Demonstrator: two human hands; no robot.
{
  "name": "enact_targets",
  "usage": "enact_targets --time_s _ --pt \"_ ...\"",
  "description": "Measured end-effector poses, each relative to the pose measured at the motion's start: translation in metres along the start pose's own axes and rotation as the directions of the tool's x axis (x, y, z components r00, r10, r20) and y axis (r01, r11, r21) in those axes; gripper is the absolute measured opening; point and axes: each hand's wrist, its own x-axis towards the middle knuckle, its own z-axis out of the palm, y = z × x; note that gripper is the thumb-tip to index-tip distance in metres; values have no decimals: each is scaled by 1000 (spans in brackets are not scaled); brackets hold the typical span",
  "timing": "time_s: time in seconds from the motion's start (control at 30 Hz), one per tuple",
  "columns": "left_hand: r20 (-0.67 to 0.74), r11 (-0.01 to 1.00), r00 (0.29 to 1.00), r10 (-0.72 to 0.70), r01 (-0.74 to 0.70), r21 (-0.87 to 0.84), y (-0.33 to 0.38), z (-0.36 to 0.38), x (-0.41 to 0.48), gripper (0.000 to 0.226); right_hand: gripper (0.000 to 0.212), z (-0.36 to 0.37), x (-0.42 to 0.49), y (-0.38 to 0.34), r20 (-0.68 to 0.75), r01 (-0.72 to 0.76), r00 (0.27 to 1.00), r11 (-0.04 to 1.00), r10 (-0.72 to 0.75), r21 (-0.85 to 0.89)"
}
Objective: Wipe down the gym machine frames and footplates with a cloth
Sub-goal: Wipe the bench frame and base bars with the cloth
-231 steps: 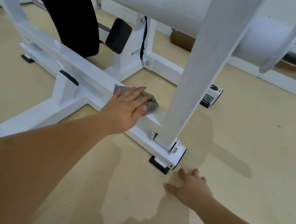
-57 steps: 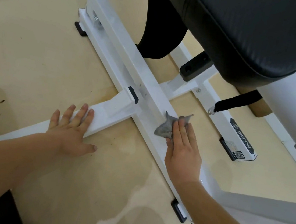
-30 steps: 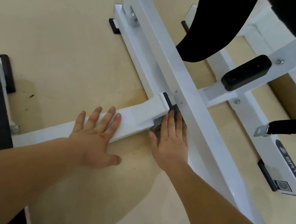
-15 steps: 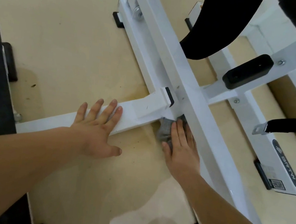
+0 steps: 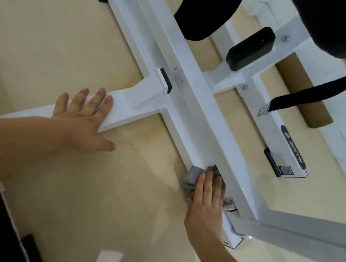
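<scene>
White frame (image 5: 194, 99), glossy. Beside it, a mottled grey cloth (image 5: 192, 178), black strap (image 5: 303, 97), black rubber stop (image 5: 251, 51), plain tan floor (image 5: 50, 32).

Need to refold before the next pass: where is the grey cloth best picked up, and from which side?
Probably pinch the bunched flap of the cloth that sticks out left of the right hand, coming in from the open floor side. The rest is pressed flat under that hand against the white frame rail, which blocks any approach from the right.

left hand (image 5: 79, 119), right hand (image 5: 205, 204) — bare
</scene>
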Motion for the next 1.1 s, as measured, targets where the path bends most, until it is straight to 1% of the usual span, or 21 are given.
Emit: enact_targets --time_s 0.07,0.13,0.23,0.3,0.37,0.43,0.47,0.5,0.57,0.67,0.77,0.8,0.83,0.9,1.0,1.1 --pt "-1 1000 1000 0 0 -3 0 1 -1 122 76 -3 18 -8 -11 21 1000 1000 -21 -4" --pt "-2 1000 1000 8 -8 -5 0 1 -1 122 74 -11 51 -16 -15 101 995 995 -102 -21" --pt "-9 1000 1000 13 -13 -9 -1 3 1 122 68 -30 106 -32 -38 216 976 975 -214 45" --pt "-10 1000 1000 17 -18 -12 -3 4 2 123 68 -35 123 -37 -50 252 967 963 -248 99" --pt "-9 1000 1000 23 -23 -17 -3 5 3 123 69 -28 118 -34 -77 239 970 963 -231 126" --pt "-2 999 1000 24 -24 -27 -4 4 3 123 77 -15 95 -25 -124 226 970 966 -210 127" --pt "0 999 1000 24 -24 -34 -4 4 3 123 78 -9 80 -19 -148 239 964 964 -222 115" --pt "-2 999 1000 25 -25 -39 -4 5 3 123 75 -6 67 -14 -167 269 954 958 -250 101" --pt "-8 999 1000 25 -26 -41 -3 6 2 123 62 -6 52 -5 -171 348 928 934 -331 78" --pt "-9 999 1000 27 -27 -36 -2 6 2 123 59 -22 83 -8 -99 477 874 879 -475 -4" --pt "-4 999 999 32 -32 -39 -1 7 3 123 56 -33 147 -27 -64 644 755 756 -653 -115" --pt "-6 999 999 31 -31 -41 -2 6 2 123 55 -36 165 -34 -69 674 724 726 -686 -136" --pt "-8 999 1000 30 -31 -43 -2 6 2 123 54 -38 178 -41 -82 687 711 714 -699 -134" --pt "-17 999 999 31 -32 -43 -2 6 3 123 51 -39 188 -49 -111 667 734 742 -670 -70" --pt "-28 999 999 26 -27 -47 -4 6 2 123 49 -40 171 -48 -127 628 773 777 -621 26" --pt "-40 998 999 29 -31 -51 -4 6 2 124 49 -42 137 -33 -49 574 819 815 -572 77"
